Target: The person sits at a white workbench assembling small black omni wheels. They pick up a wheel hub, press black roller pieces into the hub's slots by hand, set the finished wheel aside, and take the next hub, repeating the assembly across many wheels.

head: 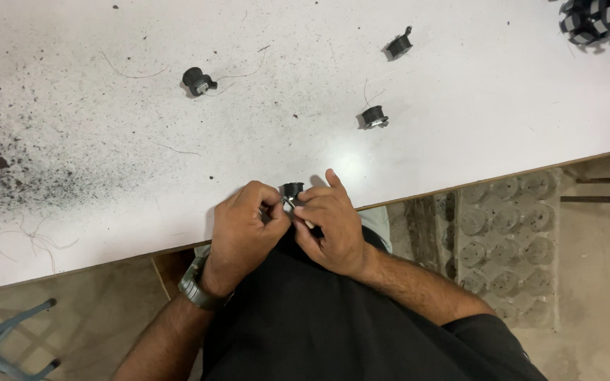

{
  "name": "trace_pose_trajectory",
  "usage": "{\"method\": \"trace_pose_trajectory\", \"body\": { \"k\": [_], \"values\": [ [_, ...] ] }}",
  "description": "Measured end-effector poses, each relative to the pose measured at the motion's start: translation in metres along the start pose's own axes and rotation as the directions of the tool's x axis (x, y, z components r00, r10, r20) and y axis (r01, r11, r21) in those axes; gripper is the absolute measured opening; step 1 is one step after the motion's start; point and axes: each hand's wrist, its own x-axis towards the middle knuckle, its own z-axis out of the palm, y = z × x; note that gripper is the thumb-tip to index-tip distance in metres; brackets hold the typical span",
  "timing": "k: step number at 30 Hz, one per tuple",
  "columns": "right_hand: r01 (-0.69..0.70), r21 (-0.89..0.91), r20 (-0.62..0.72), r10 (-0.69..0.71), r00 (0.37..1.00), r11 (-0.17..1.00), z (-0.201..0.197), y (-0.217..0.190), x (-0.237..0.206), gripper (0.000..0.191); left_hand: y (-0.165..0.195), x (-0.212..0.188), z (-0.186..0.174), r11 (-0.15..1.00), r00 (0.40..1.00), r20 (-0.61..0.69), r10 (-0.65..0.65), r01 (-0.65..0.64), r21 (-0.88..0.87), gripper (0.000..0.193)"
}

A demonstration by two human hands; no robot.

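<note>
Small black spool [292, 190], at near table edge [107, 252]: pinched between left hand [243, 229] and right hand [330, 226], both closed on it. Best kept steady, grip firm, over table.

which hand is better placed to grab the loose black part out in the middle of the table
Probably the right hand: the nearest loose black part lies up and to its side. The left hand sits farther off, and both pinch a small black part now.
</note>
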Motion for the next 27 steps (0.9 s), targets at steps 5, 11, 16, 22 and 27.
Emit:
{"method": "trace_pose_trajectory", "body": {
  "k": [5,11,16,22,27],
  "values": [
    [0.005,0.001,0.019,-0.005,1.0,1.0,0.001,0.0,0.002,0.034,-0.004,-0.002,0.001,1.0,1.0,0.006,0.025,-0.025,0.016,0.014],
    [0.016,-0.094,0.049,-0.012,0.999,0.995,-0.007,0.008,0.012,0.034,0.002,0.015,-0.011,0.992,0.997,0.07,0.018,-0.027,0.126,0.011],
    [-0.075,-0.128,-0.086,0.064,0.994,0.989,-0.026,0.027,0.026,0.032,-0.028,0.089,-0.076,0.744,0.971,-0.011,0.237,-0.174,0.645,0.052],
    [-0.095,-0.126,-0.004,0.095,0.995,0.987,-0.031,0.017,0.03,0.029,-0.046,0.147,-0.082,0.811,0.962,0.212,-0.174,0.018,0.585,0.03],
    [-0.106,-0.232,0.151,0.143,0.978,0.967,-0.038,0.011,0.038,0.025,-0.02,0.082,-0.052,0.937,0.962,0.235,-0.14,0.052,0.345,0.032]
  ]
}}
